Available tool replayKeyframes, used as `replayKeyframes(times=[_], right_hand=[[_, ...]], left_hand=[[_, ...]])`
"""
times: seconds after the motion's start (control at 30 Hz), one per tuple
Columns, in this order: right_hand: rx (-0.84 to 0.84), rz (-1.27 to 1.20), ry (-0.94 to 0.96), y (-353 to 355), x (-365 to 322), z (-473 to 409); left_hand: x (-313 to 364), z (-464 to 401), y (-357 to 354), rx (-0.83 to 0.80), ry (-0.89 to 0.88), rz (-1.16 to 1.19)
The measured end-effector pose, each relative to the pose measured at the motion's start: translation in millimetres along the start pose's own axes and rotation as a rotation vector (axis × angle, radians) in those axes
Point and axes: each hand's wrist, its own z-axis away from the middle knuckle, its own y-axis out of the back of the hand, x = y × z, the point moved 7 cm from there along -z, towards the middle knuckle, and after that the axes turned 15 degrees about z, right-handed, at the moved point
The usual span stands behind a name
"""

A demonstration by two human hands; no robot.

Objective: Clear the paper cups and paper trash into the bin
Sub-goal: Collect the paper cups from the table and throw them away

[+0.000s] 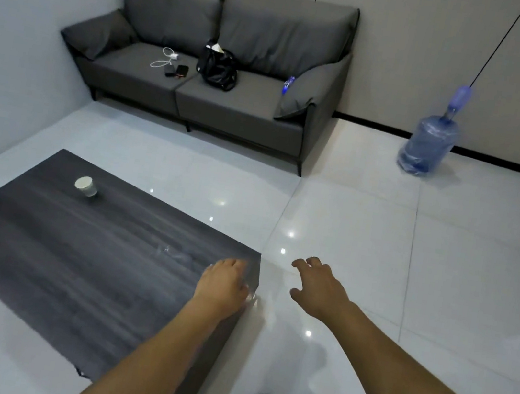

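Matt dark wood-grain table (72, 255), glossy white tiled floor (363, 247), grey leather-like sofa (232, 104), white paper cup (86, 186).

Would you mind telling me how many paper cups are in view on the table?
1. The paper cup lies on its side near the far left end of the dark table. Blur near the left hand may hide something more.

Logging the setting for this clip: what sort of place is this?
Probably an office lounge or waiting area: a grey sofa, a low dark coffee table and a water-cooler jug on the tiled floor.
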Motion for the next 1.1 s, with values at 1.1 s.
replayKeyframes(times=[1.1], right_hand=[[-0.046,0.238,0.609,281,-59,-680]], left_hand=[[-85,-553,261,0.32,0.552,0.219]])
